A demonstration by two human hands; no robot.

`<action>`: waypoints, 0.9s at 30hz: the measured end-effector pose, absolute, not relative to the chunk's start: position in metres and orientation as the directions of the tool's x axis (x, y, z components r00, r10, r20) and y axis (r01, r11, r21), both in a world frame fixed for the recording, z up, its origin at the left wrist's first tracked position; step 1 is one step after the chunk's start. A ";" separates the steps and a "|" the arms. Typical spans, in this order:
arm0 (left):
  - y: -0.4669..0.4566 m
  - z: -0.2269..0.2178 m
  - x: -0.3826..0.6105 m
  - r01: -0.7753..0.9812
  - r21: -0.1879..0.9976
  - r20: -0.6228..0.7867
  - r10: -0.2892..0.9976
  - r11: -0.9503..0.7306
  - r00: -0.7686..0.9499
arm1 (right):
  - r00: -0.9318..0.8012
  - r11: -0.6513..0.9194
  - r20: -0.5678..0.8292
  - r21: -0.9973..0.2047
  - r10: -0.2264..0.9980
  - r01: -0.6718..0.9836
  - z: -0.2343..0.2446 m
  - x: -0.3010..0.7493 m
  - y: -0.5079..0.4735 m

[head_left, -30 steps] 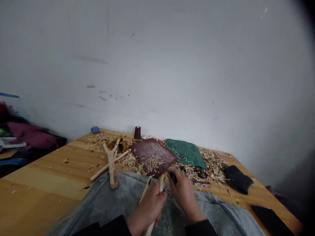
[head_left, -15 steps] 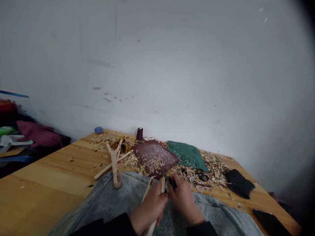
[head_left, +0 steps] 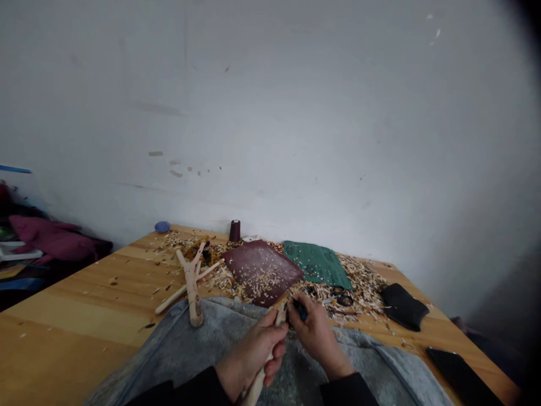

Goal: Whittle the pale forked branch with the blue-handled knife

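Note:
My left hand [head_left: 257, 349] is wrapped round a pale peeled wooden stick [head_left: 257, 386], which slants up and away over the grey cloth [head_left: 220, 324]. In my right hand [head_left: 315, 332] is a dark-handled knife [head_left: 300, 309], held close against the stick's upper end; its blade is mostly hidden. Both hands are close together above the cloth. To their left, a peeled Y-shaped wooden fork [head_left: 193, 287] rests with its base on the cloth, beside a thinner peeled stick [head_left: 171, 299].
Wood shavings [head_left: 367, 282] cover the back of the wooden table [head_left: 84, 304]. Among them lie a maroon sheet [head_left: 257, 265], a green cloth [head_left: 316, 262] and scissors [head_left: 343, 300]. A thread cone [head_left: 235, 230] stands by the wall. At right are a black flat piece [head_left: 403, 306] and a phone [head_left: 460, 372].
My left hand has turned the stick, so its top end now tilts to the right. The knife has shifted back into my right hand's cover. The whole view has swung slightly right.

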State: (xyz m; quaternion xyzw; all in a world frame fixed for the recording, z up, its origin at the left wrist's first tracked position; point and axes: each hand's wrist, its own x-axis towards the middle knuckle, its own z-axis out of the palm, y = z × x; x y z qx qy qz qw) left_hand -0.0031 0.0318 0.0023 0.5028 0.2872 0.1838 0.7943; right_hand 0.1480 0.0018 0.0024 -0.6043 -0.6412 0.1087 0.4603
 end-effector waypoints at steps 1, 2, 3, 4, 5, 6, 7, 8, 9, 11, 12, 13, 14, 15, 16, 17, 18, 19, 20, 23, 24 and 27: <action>0.033 0.001 -0.004 -0.008 0.893 -0.277 0.565 0.449 0.777 | 0.144 0.260 0.458 -0.704 0.877 0.661 0.004 0.148 0.001; 0.034 0.001 -0.004 -0.012 0.882 -0.281 0.545 0.471 0.790 | 0.140 0.267 0.460 -0.708 0.877 0.654 0.006 0.148 0.001; 0.035 0.000 -0.005 -0.014 0.871 -0.281 0.522 0.491 0.805 | 0.140 0.271 0.462 -0.710 0.876 0.650 0.007 0.148 0.000; 0.036 0.001 -0.005 -0.016 0.859 -0.281 0.497 0.512 0.821 | 0.143 0.274 0.464 -0.715 0.874 0.643 0.008 0.147 -0.001; 0.037 0.001 -0.006 -0.016 0.846 -0.282 0.473 0.532 0.835 | 0.143 0.280 0.463 -0.723 0.875 0.631 0.009 0.147 -0.001; 0.038 0.003 -0.007 -0.017 0.835 -0.281 0.452 0.550 0.846 | 0.142 0.286 0.458 -0.737 0.877 0.612 0.009 0.147 -0.002; 0.039 0.005 -0.009 -0.021 0.824 -0.276 0.434 0.566 0.858 | 0.140 0.293 0.450 -0.756 0.882 0.586 0.009 0.148 -0.002; 0.039 0.007 -0.010 -0.027 0.816 -0.264 0.415 0.577 0.871 | 0.143 0.297 0.442 -0.776 0.885 0.556 0.009 0.149 -0.001; 0.040 0.009 -0.012 -0.033 0.811 -0.249 0.395 0.585 0.884 | 0.156 0.299 0.438 -0.794 0.885 0.529 0.008 0.151 -0.001; 0.041 0.012 -0.014 -0.040 0.806 -0.213 0.353 0.591 0.911 | 0.201 0.294 0.441 -0.812 0.874 0.504 0.005 0.156 0.000; 0.041 0.013 -0.015 -0.042 0.806 -0.200 0.338 0.591 0.920 | 0.223 0.288 0.451 -0.807 0.865 0.515 0.004 0.159 0.001; 0.041 0.014 -0.015 -0.045 0.807 -0.192 0.333 0.589 0.923 | 0.235 0.279 0.466 -0.788 0.853 0.548 0.003 0.162 0.001; 0.042 0.013 -0.015 -0.052 0.809 -0.189 0.342 0.586 0.920 | 0.241 0.261 0.485 -0.753 0.841 0.604 0.002 0.164 0.001; 0.042 0.013 -0.015 -0.061 0.811 -0.190 0.360 0.582 0.913 | 0.237 0.232 0.501 -0.703 0.833 0.673 0.001 0.165 0.001; 0.043 0.012 -0.015 -0.070 0.815 -0.193 0.383 0.576 0.903 | 0.225 0.192 0.512 -0.638 0.829 0.745 0.001 0.165 0.000; 0.044 0.012 -0.015 -0.079 0.820 -0.196 0.407 0.568 0.892 | 0.207 0.148 0.513 -0.567 0.833 0.810 0.001 0.165 -0.001; 0.044 0.012 -0.015 -0.084 0.826 -0.200 0.430 0.558 0.880 | 0.185 0.106 0.502 -0.496 0.845 0.862 0.001 0.163 -0.002; 0.045 0.011 -0.015 -0.086 0.832 -0.207 0.450 0.548 0.869 | 0.161 0.074 0.481 -0.433 0.862 0.898 0.002 0.161 -0.003; 0.046 0.011 -0.015 -0.084 0.838 -0.216 0.469 0.540 0.856 | 0.137 0.051 0.455 -0.377 0.880 0.925 0.003 0.158 -0.003; 0.047 0.010 -0.015 -0.071 0.846 -0.255 0.518 0.528 0.817 | 0.082 0.012 0.384 -0.237 0.920 0.971 0.007 0.148 -0.004; 0.047 0.009 -0.014 -0.066 0.848 -0.266 0.529 0.527 0.806 | 0.078 -0.006 0.361 -0.196 0.929 0.981 0.008 0.145 -0.004; 0.047 0.006 -0.012 -0.060 0.853 -0.279 0.551 0.518 0.787 | 0.102 -0.073 0.305 -0.104 0.947 0.992 0.009 0.136 -0.003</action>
